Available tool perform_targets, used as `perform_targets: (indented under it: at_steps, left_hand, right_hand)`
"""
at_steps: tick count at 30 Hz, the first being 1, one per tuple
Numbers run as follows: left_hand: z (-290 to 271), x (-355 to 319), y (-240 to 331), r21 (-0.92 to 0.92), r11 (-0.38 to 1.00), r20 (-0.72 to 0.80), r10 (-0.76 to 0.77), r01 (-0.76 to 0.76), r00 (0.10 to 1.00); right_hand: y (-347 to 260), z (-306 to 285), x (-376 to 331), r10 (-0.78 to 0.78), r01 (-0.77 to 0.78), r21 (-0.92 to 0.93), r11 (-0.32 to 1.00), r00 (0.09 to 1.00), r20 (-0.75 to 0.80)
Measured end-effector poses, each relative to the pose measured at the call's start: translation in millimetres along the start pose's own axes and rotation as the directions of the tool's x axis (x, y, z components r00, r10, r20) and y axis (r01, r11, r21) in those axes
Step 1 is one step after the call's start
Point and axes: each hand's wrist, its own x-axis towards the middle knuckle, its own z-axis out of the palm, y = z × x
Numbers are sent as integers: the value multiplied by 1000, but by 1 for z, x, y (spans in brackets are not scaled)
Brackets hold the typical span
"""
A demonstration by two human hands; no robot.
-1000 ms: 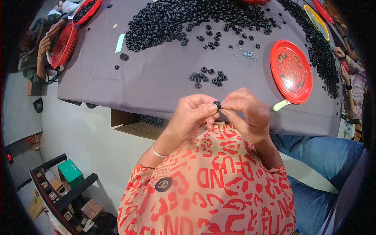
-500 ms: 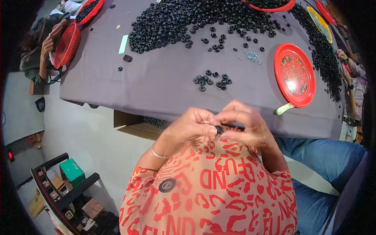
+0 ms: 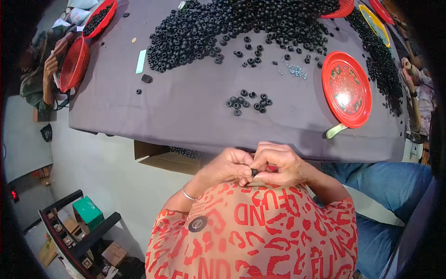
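Black bead [image 3: 254, 172], just one, before the shirt [image 3: 253, 232], pinched by left hand [image 3: 227, 165], right hand [image 3: 281, 163] meeting it, grip unclear, two small bead clusters [image 3: 240, 99], one red plate [image 3: 346, 83] on desk [image 3: 186, 111]

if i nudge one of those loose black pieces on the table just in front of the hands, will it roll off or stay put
The loose black pieces look rounded, so a nudged one may well roll a little. They seem likely to be light, being tiny beside the left hand. Their shiny highlights suggest smooth, perhaps slippery surfaces.
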Motion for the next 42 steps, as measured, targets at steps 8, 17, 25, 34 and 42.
perform_targets:
  at_steps: [8, 17, 25, 34, 42]
  left_hand:
    - [-9, -1, 1, -100, 994, 20, 52, -50, 998]
    - [-46, -7, 80, 965, 253, -257, 865, 69, 431]
    - [-58, 8, 100, 974, -105, 24, 930, 203, 367]
    - [-40, 24, 93, 893, -333, 283, 939, 302, 196]
    - [-13, 69, 92, 916, -384, 255, 783, 118, 567]
  right_hand:
    - [14, 4, 11, 105, -106, 30, 994, 994, 15]
    - [72, -63, 71, -237, -130, -630, 765, 854, -464]
    - [102, -72, 96, -204, -198, -818, 540, 912, -355]
    - [80, -67, 42, -165, -177, -835, 522, 939, -302]
    - [82, -79, 28, -294, -269, -801, 535, 830, -475]
